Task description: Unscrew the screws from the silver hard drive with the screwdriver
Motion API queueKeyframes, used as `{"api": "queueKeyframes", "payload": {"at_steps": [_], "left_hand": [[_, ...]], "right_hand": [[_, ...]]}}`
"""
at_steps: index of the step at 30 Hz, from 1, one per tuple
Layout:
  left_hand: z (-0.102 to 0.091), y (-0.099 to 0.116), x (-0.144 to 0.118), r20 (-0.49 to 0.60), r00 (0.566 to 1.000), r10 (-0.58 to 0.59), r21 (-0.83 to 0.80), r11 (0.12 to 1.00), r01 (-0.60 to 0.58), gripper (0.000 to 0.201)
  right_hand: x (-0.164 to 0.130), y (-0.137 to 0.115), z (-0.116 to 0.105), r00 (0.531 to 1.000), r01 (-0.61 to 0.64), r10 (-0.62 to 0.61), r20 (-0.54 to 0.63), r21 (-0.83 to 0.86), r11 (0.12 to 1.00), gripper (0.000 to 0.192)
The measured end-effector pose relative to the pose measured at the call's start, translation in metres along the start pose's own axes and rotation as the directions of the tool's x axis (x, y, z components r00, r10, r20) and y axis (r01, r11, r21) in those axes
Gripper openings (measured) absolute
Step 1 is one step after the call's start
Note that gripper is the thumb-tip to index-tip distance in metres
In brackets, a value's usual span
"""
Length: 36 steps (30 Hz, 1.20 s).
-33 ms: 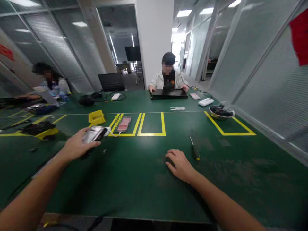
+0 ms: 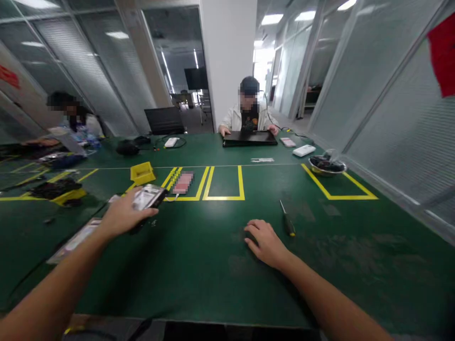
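Observation:
My left hand [image 2: 124,213] is closed around a silver-topped, black-edged hard drive [image 2: 147,196], held tilted above the green table. A phone with a pinkish, blurred screen [image 2: 184,182] lies just beyond it, a white cable plugged into its near end. My right hand [image 2: 265,242] rests on the table with nothing in it, its thumb apart from the loosely bent fingers. Right of that hand, a screwdriver [image 2: 288,222] with a dark handle and yellow end lies with its tip pointing away. Tiny bits [image 2: 153,222], too small to name, lie beside the drive.
Yellow tape [image 2: 223,198] marks rectangles on the table [image 2: 213,265]. A yellow bin [image 2: 142,173] stands behind my left hand; a metal bowl [image 2: 327,166] of dark items sits far right. Across the table a person [image 2: 231,121] holds a black panel [image 2: 250,139]. Another person sits far left.
My left hand has moved right with the hard drive, uncovering more of a flat pale item on the left and hiding part of the white cable. My right hand stays put.

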<state>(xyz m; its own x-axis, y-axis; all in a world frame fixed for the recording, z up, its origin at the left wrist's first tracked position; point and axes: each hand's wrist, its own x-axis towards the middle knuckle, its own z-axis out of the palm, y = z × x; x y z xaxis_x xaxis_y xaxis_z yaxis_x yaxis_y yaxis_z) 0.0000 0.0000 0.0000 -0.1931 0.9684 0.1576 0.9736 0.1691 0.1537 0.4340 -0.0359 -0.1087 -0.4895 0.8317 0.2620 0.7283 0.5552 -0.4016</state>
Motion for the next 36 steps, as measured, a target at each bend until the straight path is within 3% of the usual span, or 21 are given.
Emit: {"api": "queueKeyframes", "payload": {"at_steps": [3,6,11,18,25,31,36], "left_hand": [[0.024,0.069,-0.007,0.065,0.989,0.131,-0.062,0.99,-0.127,0.095],[0.049,0.125,-0.02,0.15,0.956,0.251,-0.095,0.967,-0.239,0.1],[0.08,0.178,-0.042,0.129,0.937,0.324,-0.014,0.946,-0.325,0.101],[0.101,0.197,-0.056,0.143,0.931,0.336,0.015,0.94,-0.341,0.091],[0.102,0.199,-0.066,0.119,0.942,0.313,0.023,0.948,-0.318,0.084],[0.1,0.195,-0.08,0.116,0.907,0.404,-0.15,0.91,-0.386,0.063],[0.113,0.189,-0.077,-0.019,0.891,0.453,-0.356,0.83,-0.43,0.033]], "right_hand": [[0.003,0.0,-0.002,1.0,-0.009,0.009,0.0,0.002,1.0,0.024],[0.003,-0.001,-0.004,1.0,-0.016,0.016,-0.001,0.009,1.0,0.024],[0.003,-0.003,-0.005,0.999,-0.039,0.039,-0.005,0.026,0.999,0.031],[0.004,-0.004,-0.002,0.997,-0.066,0.067,-0.026,0.046,0.997,0.038],[0.004,-0.004,0.001,0.997,-0.074,0.075,-0.033,0.055,0.996,0.037],[0.003,-0.002,0.003,0.996,-0.075,0.077,-0.036,0.061,0.995,0.048],[0.001,-0.002,0.002,0.997,-0.07,0.071,-0.026,0.061,0.996,0.058]]}}
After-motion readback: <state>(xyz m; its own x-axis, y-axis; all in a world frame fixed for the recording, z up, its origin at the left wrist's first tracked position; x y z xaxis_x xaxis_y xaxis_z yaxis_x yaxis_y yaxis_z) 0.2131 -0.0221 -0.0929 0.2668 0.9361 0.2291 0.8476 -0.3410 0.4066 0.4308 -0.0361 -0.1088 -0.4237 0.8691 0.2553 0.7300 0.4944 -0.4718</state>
